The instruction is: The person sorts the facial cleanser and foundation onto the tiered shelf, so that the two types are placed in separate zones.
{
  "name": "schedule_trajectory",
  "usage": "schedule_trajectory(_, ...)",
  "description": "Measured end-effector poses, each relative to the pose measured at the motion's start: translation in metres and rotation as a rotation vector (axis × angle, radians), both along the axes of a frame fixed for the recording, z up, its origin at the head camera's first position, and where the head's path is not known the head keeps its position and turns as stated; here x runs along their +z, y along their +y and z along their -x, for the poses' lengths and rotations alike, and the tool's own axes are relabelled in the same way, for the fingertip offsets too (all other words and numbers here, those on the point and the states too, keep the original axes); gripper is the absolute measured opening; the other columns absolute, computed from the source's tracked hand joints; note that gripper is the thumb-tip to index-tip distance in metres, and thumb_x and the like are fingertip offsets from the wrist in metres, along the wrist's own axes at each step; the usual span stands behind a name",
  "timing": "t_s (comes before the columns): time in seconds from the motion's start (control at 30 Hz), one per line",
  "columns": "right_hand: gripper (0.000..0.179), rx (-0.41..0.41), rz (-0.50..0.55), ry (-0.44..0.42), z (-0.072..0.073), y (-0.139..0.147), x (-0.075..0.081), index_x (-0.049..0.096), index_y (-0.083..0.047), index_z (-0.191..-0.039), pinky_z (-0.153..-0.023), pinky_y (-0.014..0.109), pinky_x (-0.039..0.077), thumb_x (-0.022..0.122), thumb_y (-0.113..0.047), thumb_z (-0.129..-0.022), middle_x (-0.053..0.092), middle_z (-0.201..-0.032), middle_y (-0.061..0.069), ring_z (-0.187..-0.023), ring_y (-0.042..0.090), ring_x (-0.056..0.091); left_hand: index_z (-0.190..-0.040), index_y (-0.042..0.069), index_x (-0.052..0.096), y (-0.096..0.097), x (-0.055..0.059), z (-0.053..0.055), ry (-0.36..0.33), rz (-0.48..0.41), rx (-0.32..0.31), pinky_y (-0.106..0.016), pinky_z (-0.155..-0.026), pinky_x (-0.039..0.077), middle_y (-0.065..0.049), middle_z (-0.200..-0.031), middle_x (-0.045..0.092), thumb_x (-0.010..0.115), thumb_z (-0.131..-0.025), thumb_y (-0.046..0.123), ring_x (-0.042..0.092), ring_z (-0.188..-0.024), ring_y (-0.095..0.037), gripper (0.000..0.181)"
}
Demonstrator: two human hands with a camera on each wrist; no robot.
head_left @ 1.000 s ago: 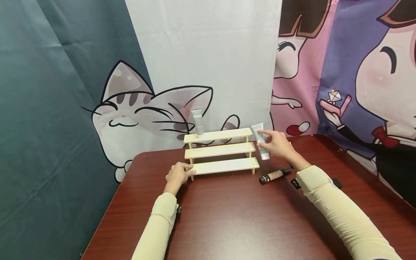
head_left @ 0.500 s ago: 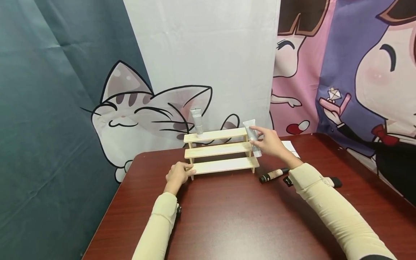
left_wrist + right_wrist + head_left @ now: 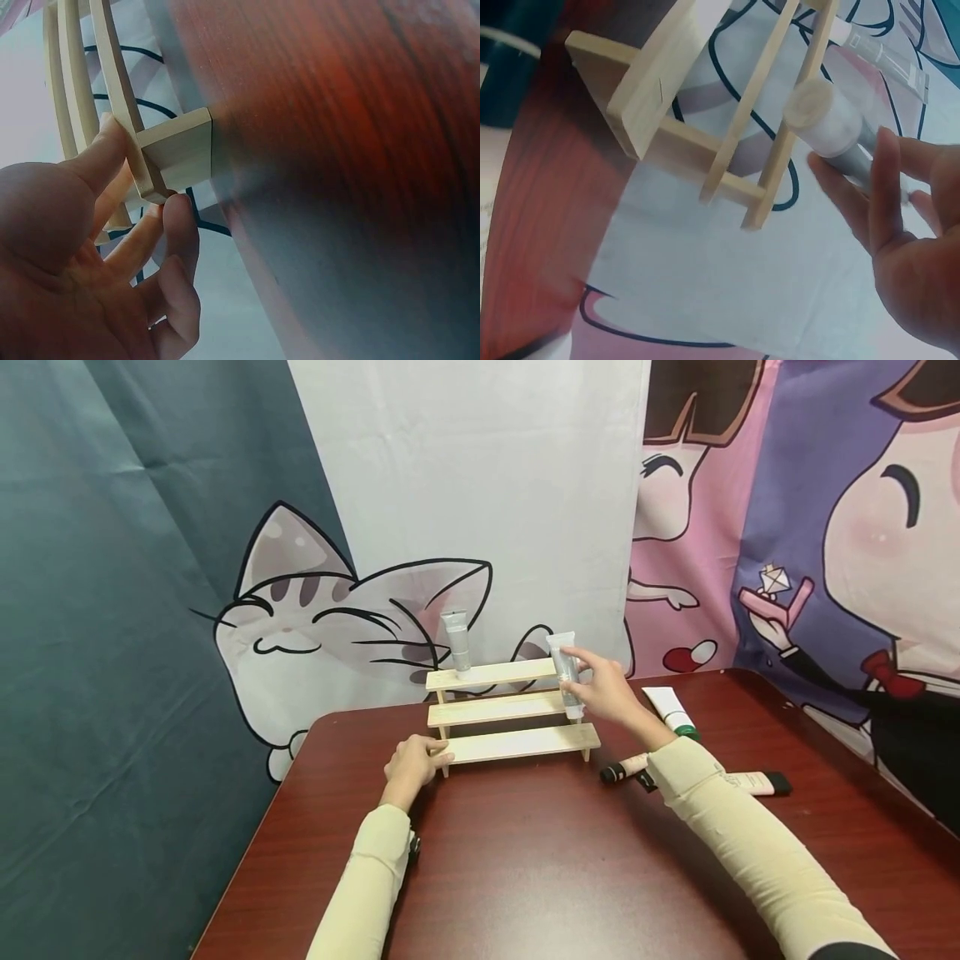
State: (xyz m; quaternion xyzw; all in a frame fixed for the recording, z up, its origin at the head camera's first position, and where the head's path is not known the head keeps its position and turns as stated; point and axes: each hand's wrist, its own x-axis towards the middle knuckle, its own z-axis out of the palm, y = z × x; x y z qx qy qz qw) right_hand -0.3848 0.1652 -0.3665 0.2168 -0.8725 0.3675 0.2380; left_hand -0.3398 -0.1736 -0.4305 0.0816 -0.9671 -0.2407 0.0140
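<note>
A pale wooden three-step rack stands on the table. My left hand grips the left end of its lowest step; in the left wrist view the thumb is on one side of the board and curled fingertips touch its end. My right hand pinches a silvery tube, white cap down, in front of the rack's right end. The right wrist view has this tube's cap near the upper steps, apparently off them. Another silvery tube stands cap down at the top step's left end.
Right of the rack lie a white tube with a green cap, a black-capped tube and a pale tube with a black cap, partly behind the right sleeve. A printed cloth hangs behind the table.
My right hand has carried the silvery tube leftward, from beside the rack to in front of its right end. The left hand has stayed on the lowest step.
</note>
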Motion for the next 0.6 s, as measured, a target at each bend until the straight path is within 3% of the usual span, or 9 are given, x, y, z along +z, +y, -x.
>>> schedule_trajectory(0.1, 0.058, 0.026, 0.081, 0.011, 0.001, -0.005, -0.002, 0.059, -0.01, -0.138, -0.039, 0.029, 0.048, 0.079, -0.006, -0.084, 0.068, -0.103, 0.028, -0.042, 0.016, 0.057, -0.125, 0.039, 0.07, 0.0, 0.0, -0.001, -0.003, 0.0, 0.001, -0.046, -0.072, 0.048, -0.01, -0.137, 0.06, 0.075, -0.085, 0.048, 0.065, -0.106, -0.035, 0.041)
schedule_trajectory(0.27, 0.059, 0.077, 0.205, -0.01, 0.003, -0.012, -0.003, 0.059, -0.011, -0.139, -0.041, 0.029, 0.052, 0.077, -0.001, -0.084, 0.065, -0.107, 0.03, -0.06, 0.032, 0.071, -0.125, 0.039, 0.07, 0.001, -0.001, -0.001, -0.005, 0.001, -0.001, -0.046, -0.071, 0.049, -0.009, -0.137, 0.061, 0.075, -0.085, 0.048, 0.065, -0.107, -0.035, 0.04)
schedule_trajectory(0.47, 0.055, 0.075, 0.198, 0.045, 0.009, -0.021, -0.004, 0.062, -0.012, -0.136, -0.047, 0.025, 0.054, 0.08, -0.006, -0.084, 0.068, -0.104, 0.024, -0.067, 0.031, 0.073, -0.126, 0.04, 0.069, 0.0, -0.001, 0.001, -0.009, 0.008, 0.003, -0.048, -0.075, 0.049, -0.008, -0.137, 0.06, 0.074, -0.086, 0.049, 0.064, -0.109, -0.036, 0.041)
schedule_trajectory(0.6, 0.054, 0.106, 0.222, 0.019, 0.011, -0.028, -0.005, 0.061, -0.01, -0.137, -0.045, 0.028, 0.053, 0.078, -0.005, -0.085, 0.066, -0.107, 0.025, -0.069, 0.033, 0.073, -0.126, 0.039, 0.069, 0.001, -0.001, 0.0, -0.011, 0.006, 0.003, -0.047, -0.074, 0.049, -0.009, -0.138, 0.06, 0.074, -0.086, 0.048, 0.064, -0.107, -0.036, 0.041)
